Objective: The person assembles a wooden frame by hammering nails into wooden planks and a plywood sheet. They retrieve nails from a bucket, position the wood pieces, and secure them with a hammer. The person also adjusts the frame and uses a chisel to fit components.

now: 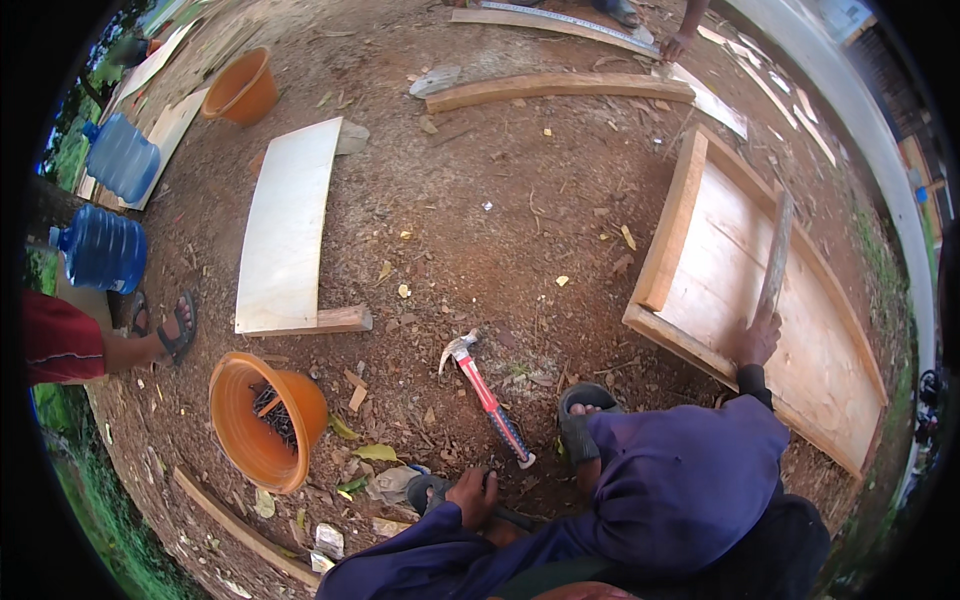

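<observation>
My right hand (760,338) is closed around the lower end of a narrow wooden strip (777,250). The strip lies across a shallow wooden frame (672,235) with a pale plywood panel (725,225) inside it, on the right. Low in the middle, beside my sandal (428,490), my left hand (473,498) hangs with fingers loosely bent and apart, and no object shows in it. A claw hammer (487,397) with a red and dark blue handle lies on the soil between my feet, its head pointing away, touched by neither hand.
Left of the hammer, an orange bucket (226,405) is tipped toward me with dark nails (283,432) inside. Beyond it, a pale board (290,225) rests on a timber piece (343,320). Another person's sandalled foot (180,330) stands left; another person's hand (675,45) reaches toward planks (560,88).
</observation>
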{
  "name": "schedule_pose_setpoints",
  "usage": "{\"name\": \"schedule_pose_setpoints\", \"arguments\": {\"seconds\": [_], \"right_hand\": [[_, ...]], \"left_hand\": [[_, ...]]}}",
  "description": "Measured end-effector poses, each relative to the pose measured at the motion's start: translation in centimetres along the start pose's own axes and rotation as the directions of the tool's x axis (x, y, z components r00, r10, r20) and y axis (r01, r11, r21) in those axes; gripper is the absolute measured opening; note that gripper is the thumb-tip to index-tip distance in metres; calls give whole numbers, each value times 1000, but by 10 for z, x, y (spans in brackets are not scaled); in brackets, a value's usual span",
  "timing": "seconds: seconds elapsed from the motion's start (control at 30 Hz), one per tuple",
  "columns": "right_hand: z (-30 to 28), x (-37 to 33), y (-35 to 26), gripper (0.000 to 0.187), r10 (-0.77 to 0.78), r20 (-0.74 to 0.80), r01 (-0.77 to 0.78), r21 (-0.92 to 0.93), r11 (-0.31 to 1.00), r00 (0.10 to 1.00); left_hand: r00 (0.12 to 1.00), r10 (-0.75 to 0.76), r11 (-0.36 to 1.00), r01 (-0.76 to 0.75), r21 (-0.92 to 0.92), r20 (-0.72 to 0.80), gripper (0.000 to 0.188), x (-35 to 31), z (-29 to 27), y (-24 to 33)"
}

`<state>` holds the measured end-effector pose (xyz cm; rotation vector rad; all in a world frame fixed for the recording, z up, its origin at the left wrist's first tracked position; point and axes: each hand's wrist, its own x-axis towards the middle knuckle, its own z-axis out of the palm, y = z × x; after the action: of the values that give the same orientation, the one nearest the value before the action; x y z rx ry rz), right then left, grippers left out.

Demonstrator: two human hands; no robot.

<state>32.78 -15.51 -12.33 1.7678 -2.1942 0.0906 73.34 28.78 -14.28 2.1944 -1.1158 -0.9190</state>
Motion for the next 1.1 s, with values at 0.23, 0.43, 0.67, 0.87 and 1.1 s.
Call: {"name": "schedule_pose_setpoints", "arguments": {"seconds": [0.23, 0.43, 0.67, 0.87, 1.1], "right_hand": [[2, 1, -1, 73, -2, 11, 2, 10, 1000, 1000], [-8, -1, -6, 74, -7, 7, 6, 39, 999, 1000], [-15, -3, -11, 74, -1, 6, 1, 39, 999, 1000], [-8, -2, -7, 75, -9, -23, 10, 23, 1000, 1000], [-6, 0, -7, 76, 0, -6, 0, 17, 1000, 1000]], "left_hand": [[999, 32, 999, -32, 17, -21, 17, 2, -1, 2], [1000, 4, 1000, -4, 31, -10, 16, 3, -4, 7], [999, 15, 1000, -14, 27, -47, 16, 2, -2, 5], [998, 33, 999, -31, 32, -56, 16, 2, 0, 4], [1000, -3, 1000, 3, 19, -26, 18, 2, -3, 6]]}}
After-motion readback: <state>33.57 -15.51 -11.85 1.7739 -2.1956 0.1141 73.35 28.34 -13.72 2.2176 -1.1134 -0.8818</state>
